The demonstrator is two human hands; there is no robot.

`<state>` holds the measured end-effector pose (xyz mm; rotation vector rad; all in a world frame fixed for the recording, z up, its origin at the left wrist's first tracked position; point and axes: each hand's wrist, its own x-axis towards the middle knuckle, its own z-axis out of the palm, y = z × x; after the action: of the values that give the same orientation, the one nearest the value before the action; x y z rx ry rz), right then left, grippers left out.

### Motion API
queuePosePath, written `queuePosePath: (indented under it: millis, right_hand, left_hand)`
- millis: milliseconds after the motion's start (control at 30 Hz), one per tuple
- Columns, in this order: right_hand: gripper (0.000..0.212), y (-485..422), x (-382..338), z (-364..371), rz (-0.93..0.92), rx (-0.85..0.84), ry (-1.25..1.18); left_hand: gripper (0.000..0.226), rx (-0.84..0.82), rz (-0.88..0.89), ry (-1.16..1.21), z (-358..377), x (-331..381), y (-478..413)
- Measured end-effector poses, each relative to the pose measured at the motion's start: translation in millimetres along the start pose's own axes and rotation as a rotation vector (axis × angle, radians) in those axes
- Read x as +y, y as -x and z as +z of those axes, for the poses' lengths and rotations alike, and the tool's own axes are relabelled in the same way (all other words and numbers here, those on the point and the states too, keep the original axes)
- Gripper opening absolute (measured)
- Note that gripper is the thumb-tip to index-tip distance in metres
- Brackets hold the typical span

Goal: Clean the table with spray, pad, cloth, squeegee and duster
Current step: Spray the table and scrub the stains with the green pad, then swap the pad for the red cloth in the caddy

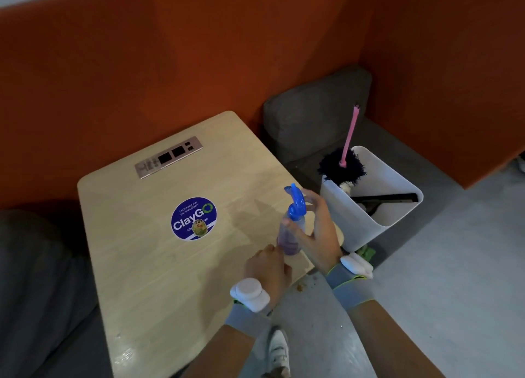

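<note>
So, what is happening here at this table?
A person holds a spray bottle over the right edge of the table. The right hand grips it just below the blue trigger head, and the left hand holds its base. The duster and the squeegee sit in the white bin beside the table.

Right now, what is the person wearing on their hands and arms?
Both hands are bare. The left hand and right hand each have a grey wristband edged in yellow-green, with a rounded white device strapped on top. No sleeves show on the forearms.
</note>
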<state>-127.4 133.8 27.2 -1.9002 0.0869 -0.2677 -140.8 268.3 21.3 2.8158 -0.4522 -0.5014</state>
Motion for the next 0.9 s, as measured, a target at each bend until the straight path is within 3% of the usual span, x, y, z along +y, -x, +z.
queuePosePath:
  millis: [167, 333, 500, 767, 900]
  right_hand:
    - [0.070, 13.9, 20.0, -40.3, 0.050, 0.139, 0.123]
    - [0.056, 25.1, 42.7, -92.0, 0.151, 0.324, 0.315]
    - [0.033, 25.2, 59.7, -117.8, 0.182, 0.376, 0.382]
    - [0.035, -15.3, 104.3, -166.0, 0.265, 0.399, 0.416]
    - [0.035, -58.6, 142.0, -194.2, 0.262, 0.365, 0.515]
  left_hand:
    - [0.025, -0.002, 0.116, -0.008, 11.3, 45.0, 5.6]
    - [0.021, 0.009, 0.283, -0.010, 18.1, 92.8, -28.9]
    - [0.013, -0.018, 0.351, 0.005, 21.2, 122.4, -67.7]
    - [0.022, 0.040, 0.458, -0.102, 19.0, 176.2, -142.3]
    - [0.023, -0.153, 0.368, -0.167, 18.9, 203.0, -202.2]
